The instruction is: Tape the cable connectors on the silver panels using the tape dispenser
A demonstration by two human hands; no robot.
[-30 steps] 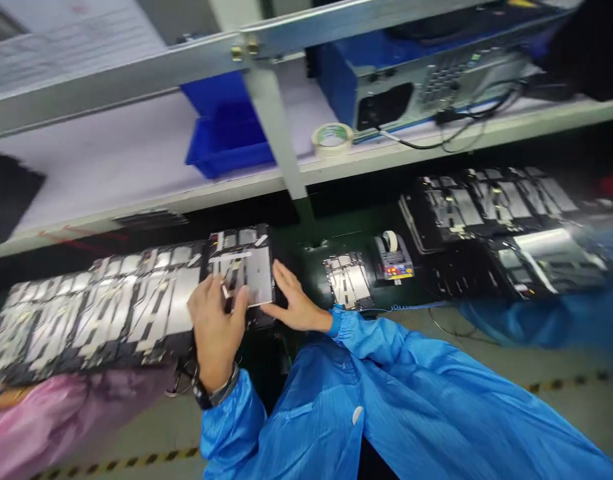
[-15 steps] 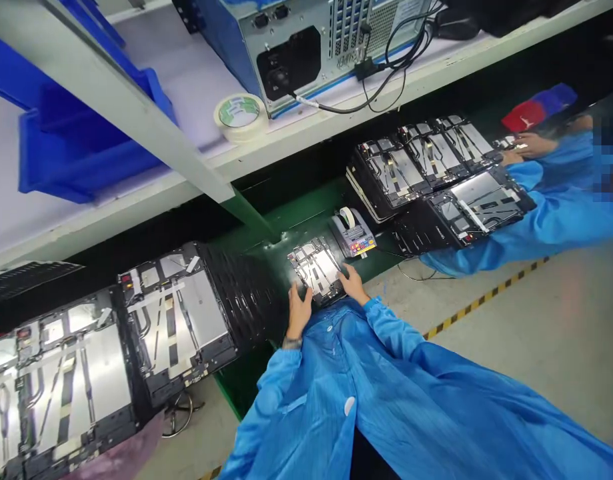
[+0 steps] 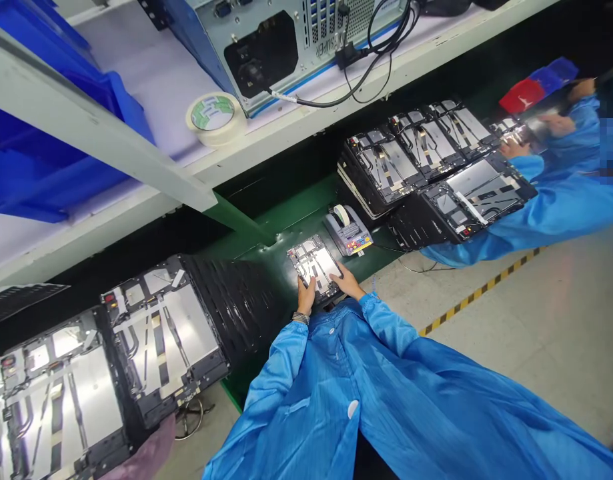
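A metal-backed tablet frame [image 3: 313, 265] lies on the green desk [image 3: 251, 241], clamped at its near edge between the left hand [image 3: 307, 296] and the right hand [image 3: 347, 282]. A tape dispenser [image 3: 347, 231] sits just beside it. More frames [image 3: 161, 340] lie on black ridged matting [image 3: 231, 307], and a co-worker's hand [image 3: 515, 149] works among others farther along. Above, a white shelf [image 3: 136, 193] carries a computer case [image 3: 306, 47], a masking tape roll [image 3: 215, 119] and blue bins [image 3: 51, 150]; below, a yellow-and-black line [image 3: 479, 291] marks the grey floor [image 3: 526, 340]

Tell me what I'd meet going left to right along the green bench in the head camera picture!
Big metal device panel → black ridged mat → small metal panel → tape dispenser → more device panels → co-worker's hand
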